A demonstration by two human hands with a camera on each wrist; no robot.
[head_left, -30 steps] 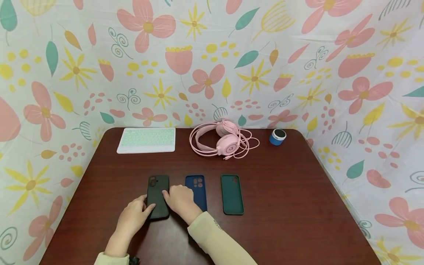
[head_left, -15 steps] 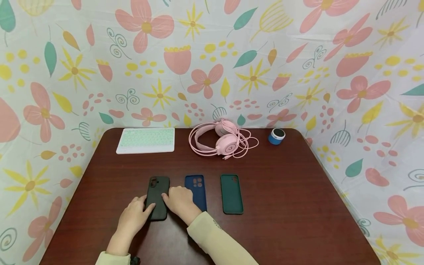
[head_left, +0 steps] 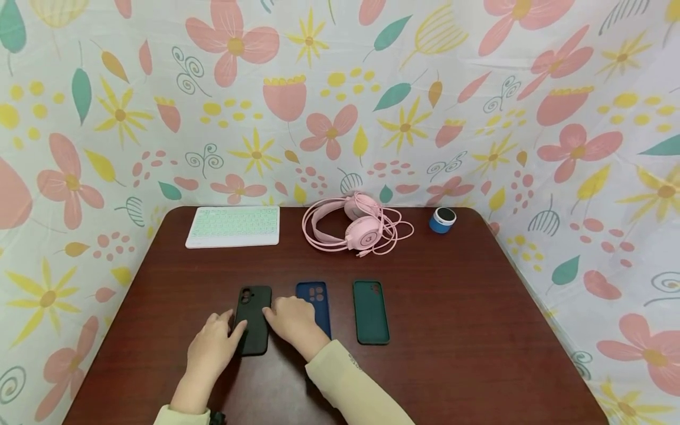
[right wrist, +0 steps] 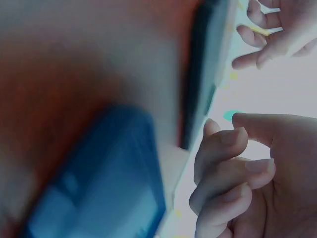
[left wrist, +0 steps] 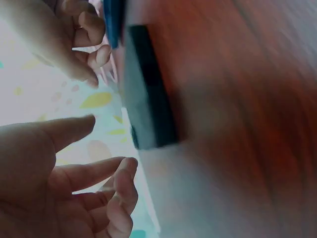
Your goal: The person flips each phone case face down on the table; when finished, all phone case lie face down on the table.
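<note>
A black phone case (head_left: 255, 321) lies back side up on the table, its camera cutout at the far left corner. My left hand (head_left: 209, 348) is at its left edge, the thumb overlapping the case in the head view. The left wrist view shows a gap between that hand's spread thumb and fingers and the case. Across from it, my right hand (head_left: 294, 321) is close by the right edge, fingers loosely bent and holding nothing in the right wrist view (right wrist: 242, 183). Partly hidden under the right hand in the head view is a blue phone case (head_left: 323, 313).
A green phone case (head_left: 371, 313) lies to the right of the blue one. Along the back stand a white keyboard (head_left: 234, 226), pink headphones (head_left: 363, 233) with a coiled cable, and a small blue speaker (head_left: 443, 221). A flowered cloth (head_left: 332, 130) hangs behind the brown table (head_left: 451, 354).
The black phone case has shifted slightly toward me and turned a little. My hands have loosened from its sides, the left thumb drawing back a bit.
</note>
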